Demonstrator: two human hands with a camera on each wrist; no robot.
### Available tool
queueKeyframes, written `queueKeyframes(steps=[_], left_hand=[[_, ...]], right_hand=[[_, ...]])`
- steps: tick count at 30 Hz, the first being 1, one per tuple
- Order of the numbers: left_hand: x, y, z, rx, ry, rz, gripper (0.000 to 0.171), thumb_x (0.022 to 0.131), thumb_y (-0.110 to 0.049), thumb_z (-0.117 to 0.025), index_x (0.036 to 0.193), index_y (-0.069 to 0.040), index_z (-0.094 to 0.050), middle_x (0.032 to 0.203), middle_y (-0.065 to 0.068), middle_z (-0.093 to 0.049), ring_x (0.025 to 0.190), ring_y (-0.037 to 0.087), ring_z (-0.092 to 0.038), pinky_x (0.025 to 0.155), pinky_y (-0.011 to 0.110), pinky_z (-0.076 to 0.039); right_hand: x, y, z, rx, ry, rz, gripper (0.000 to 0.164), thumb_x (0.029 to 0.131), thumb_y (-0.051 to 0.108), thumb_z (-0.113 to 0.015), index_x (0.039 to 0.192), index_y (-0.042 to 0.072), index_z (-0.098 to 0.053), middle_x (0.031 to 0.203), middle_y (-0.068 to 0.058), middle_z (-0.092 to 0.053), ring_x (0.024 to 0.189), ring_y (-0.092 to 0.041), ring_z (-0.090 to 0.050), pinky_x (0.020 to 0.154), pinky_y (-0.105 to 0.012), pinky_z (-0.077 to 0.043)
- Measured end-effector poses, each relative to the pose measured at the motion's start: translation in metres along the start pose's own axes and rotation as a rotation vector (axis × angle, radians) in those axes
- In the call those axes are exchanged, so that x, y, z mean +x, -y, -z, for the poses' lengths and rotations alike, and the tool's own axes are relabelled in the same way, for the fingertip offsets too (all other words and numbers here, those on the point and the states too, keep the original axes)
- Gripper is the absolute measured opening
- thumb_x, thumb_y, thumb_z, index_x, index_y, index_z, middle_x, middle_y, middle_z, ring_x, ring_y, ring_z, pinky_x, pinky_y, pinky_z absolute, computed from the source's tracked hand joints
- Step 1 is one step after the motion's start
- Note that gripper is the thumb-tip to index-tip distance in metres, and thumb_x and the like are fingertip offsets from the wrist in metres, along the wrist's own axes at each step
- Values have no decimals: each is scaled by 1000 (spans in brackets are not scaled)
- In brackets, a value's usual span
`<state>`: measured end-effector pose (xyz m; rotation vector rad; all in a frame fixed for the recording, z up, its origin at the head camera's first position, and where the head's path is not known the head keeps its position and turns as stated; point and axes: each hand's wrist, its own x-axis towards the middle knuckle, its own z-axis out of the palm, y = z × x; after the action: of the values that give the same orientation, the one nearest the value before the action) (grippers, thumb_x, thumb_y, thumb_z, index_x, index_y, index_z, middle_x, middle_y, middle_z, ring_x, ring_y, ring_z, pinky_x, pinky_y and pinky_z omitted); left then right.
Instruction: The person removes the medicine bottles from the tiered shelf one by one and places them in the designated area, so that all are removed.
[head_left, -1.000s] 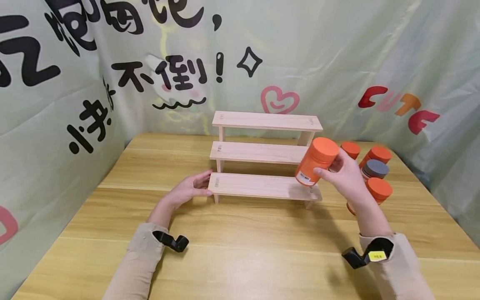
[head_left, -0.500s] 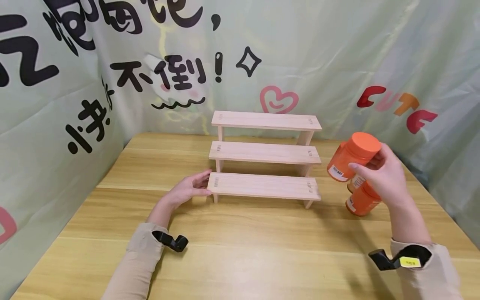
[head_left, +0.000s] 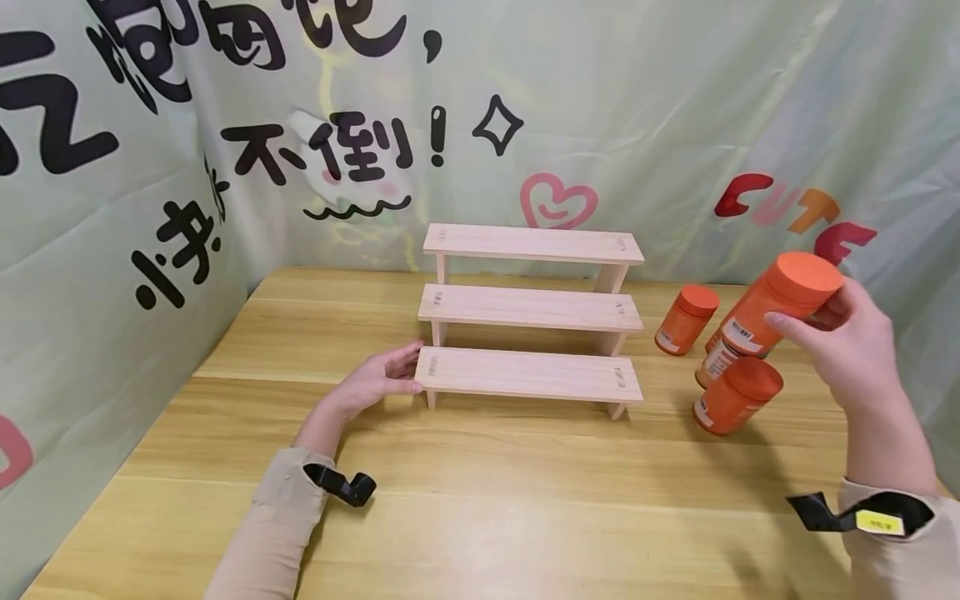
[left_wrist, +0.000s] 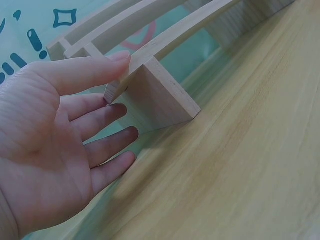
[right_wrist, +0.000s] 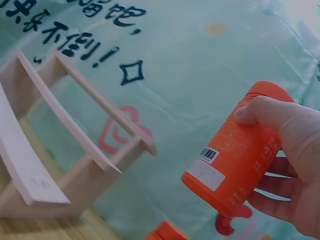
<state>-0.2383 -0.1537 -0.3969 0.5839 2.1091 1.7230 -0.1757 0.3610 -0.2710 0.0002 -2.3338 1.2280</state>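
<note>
My right hand grips an orange bottle with an orange screw cap, held tilted above the other bottles on the right. In the right wrist view the held bottle shows a white barcode label, with the thumb on one side and fingers on the other. A three-step pale wooden display rack stands mid-table. At the left end of its lowest step is my left hand. The left wrist view shows the left thumb on top of the board's end and the index finger against its corner, other fingers extended.
Right of the rack stand an orange bottle, another orange bottle nearer the front, and a bottle with a pale label partly hidden behind the held one. A printed cloth backdrop hangs behind the wooden table.
My right hand has carried the orange bottle rightward, from over the rack's lowest step to over the grouped bottles. My left hand and the rack have stayed put.
</note>
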Motion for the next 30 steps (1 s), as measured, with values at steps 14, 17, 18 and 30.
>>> queueKeyframes(steps=[14,17,18,30], left_hand=[[-1,-1,0,-6,4,-4,79,86,-9,-65,146,3,-15,148,24,-22,134,38,-23,109,48,-19],[-1,-1,0,-2,1,-3,79,86,-9,-65,146,3,-16,147,24,-23,134,39,-25,109,48,-20],[-1,-1,0,2,-1,-3,79,86,-9,-66,146,3,-16,147,24,-24,133,39,-25,108,49,-21],[0,1,0,-14,17,-14,82,85,-11,-67,146,4,-14,148,24,-20,134,39,-23,108,48,-20]], right_hand=[[-4,-35,27,-96,-97,-122,62,86,15,-65,141,20,-37,101,26,-42,89,9,-41,70,2,-35],[-8,-44,30,-138,-108,-164,61,88,20,-62,142,21,-33,106,25,-41,88,11,-39,76,2,-34],[-9,-47,32,-143,-113,-173,61,89,20,-61,143,22,-33,107,25,-41,88,11,-38,78,2,-34],[-22,-69,39,-13,-132,-105,47,86,1,-61,117,33,-45,94,25,-46,79,10,-44,68,1,-34]])
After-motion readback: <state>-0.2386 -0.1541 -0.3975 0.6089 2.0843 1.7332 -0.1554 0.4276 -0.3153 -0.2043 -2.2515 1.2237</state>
